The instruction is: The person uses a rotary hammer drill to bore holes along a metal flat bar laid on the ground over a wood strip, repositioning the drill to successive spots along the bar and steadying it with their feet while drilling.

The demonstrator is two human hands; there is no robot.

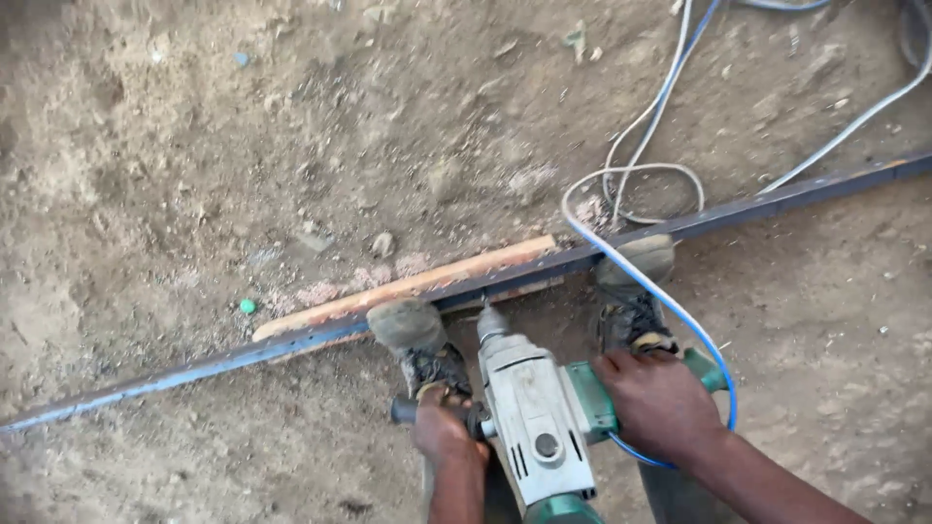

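Note:
A grey and green electric drill [532, 412] points down at a long dark steel bar [777, 202] lying across the dirt. My left hand [442, 427] grips the drill's black side handle. My right hand [658, 400] holds the green rear grip. The drill's tip [488, 318] meets the bar between my two dusty boots [417, 340], which stand on it. A wooden strip [408, 287] lies along the bar's far side.
A blue cable [670, 301] loops from the drill over my right boot [636, 291]. White and blue cables [660, 107] coil on the dirt at the upper right. Sawdust patches and small stones scatter the ground.

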